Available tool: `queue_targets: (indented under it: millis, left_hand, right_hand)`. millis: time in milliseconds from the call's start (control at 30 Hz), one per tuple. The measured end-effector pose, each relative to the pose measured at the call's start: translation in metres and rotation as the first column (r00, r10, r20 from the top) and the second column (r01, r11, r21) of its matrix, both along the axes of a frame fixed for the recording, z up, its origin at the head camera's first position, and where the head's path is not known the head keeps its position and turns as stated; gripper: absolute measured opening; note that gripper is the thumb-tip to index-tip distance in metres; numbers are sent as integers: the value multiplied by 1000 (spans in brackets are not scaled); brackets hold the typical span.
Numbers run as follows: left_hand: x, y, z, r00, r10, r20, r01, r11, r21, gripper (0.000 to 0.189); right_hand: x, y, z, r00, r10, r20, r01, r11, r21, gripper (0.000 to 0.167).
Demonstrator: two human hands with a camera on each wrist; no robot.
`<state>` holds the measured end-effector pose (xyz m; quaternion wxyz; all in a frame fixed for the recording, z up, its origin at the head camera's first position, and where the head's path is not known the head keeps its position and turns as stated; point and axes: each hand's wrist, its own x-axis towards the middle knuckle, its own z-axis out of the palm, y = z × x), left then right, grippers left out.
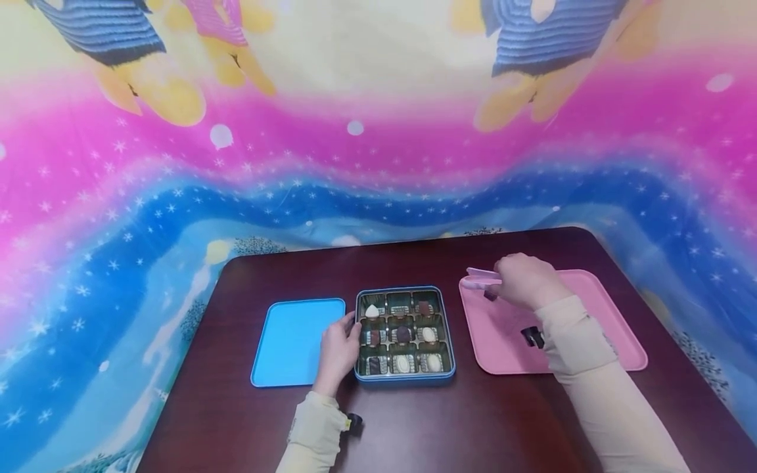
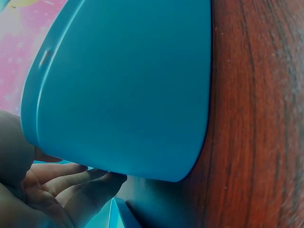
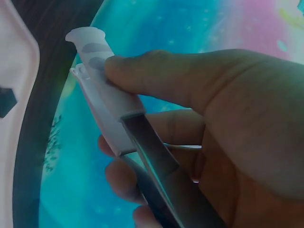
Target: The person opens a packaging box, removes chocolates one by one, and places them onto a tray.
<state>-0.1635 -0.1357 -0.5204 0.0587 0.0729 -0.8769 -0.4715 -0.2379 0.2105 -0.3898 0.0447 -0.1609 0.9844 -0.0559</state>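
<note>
My right hand [image 1: 526,279] grips a pair of tongs [image 3: 135,116] with pale pink ends and metal arms, thumb on one pink end and fingers on the other side. Near the tong ends, over the pink tray [image 1: 503,358], there is a dark brown chocolate [image 1: 491,295]. My left hand [image 1: 338,345] holds the left side of a blue tin [image 2: 128,95], thumb at the rim and fingers along the outer wall. Inside its divided insert sit dark and white chocolates, among them a white one [image 1: 428,336] and a round dark one [image 1: 403,335].
A light blue lid [image 1: 290,345] lies left of the tin, partly behind my left hand. All stand on a dark brown table [image 1: 402,427]. A colourful printed cloth [image 1: 367,157] hangs behind the table and at its sides.
</note>
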Motion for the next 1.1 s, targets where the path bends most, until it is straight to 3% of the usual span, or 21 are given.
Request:
queue_targets:
  millis: [267, 500, 733, 1100]
  left_hand:
    - [2, 1, 0, 1000, 7, 7, -7, 1000, 24, 41]
    - [2, 1, 1, 1000, 12, 3, -12, 1000, 23, 40]
    - [2, 1, 1, 1000, 22, 8, -22, 1000, 22, 41]
    - [1, 1, 0, 1000, 20, -7, -20, 1000, 4, 39]
  right_hand:
    - [14, -25, 7, 988, 92, -120, -95, 995, -12, 20]
    - [18, -45, 3, 977, 160, -143, -162, 987, -4, 20]
    - [18, -61, -3, 976, 209, -69, -210, 978, -17, 34]
    - [19, -75, -5, 974, 210, 85, -212, 977, 12, 30]
